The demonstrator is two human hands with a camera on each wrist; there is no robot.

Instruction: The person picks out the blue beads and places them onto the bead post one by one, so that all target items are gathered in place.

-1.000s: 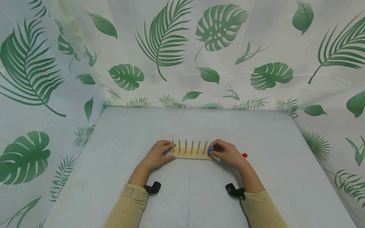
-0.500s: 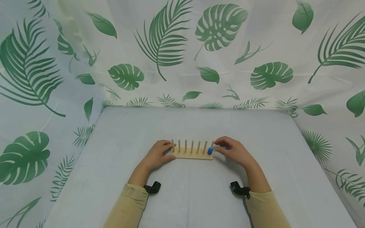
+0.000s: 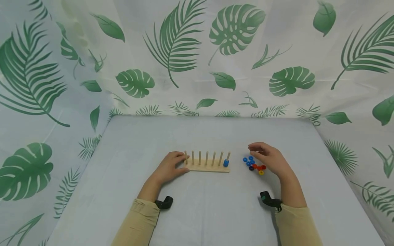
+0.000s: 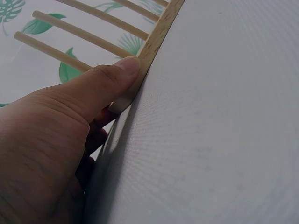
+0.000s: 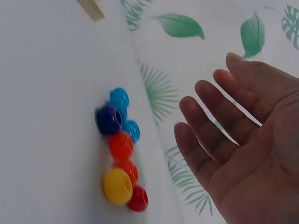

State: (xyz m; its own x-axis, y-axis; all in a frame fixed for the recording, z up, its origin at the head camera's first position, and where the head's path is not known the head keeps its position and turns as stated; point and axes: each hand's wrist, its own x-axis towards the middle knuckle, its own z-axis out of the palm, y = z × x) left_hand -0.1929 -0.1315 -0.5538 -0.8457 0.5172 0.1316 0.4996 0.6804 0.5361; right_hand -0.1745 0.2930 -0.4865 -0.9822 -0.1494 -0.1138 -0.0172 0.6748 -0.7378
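A wooden peg board (image 3: pixel 206 167) with a row of several upright pegs lies on the table. My left hand (image 3: pixel 169 167) grips its left end; in the left wrist view, the thumb (image 4: pixel 119 70) presses the board's edge and the other fingers are mostly hidden beneath. Blue beads (image 3: pixel 226 163), seemingly two stacked, sit low on the rightmost peg. My right hand (image 3: pixel 269 157) hovers over a loose cluster of beads with nothing in it, its fingers apart and relaxed. That cluster has blue beads (image 3: pixel 248 163), a dark blue bead (image 5: pixel 109 120), red-orange beads (image 5: pixel 121 145) and a yellow bead (image 5: pixel 117 186).
The table (image 3: pixel 197 133) has a pale cover. Leaf-patterned white cloth (image 3: pixel 184 85) hangs along its back and sides. Each wrist wears a black camera mount, one at the left wrist (image 3: pixel 164 203) and one at the right wrist (image 3: pixel 271 200).
My right hand has let go of the blue bead at the rightmost peg and moved right, over the loose beads, which now show. My left hand has stayed on the board.
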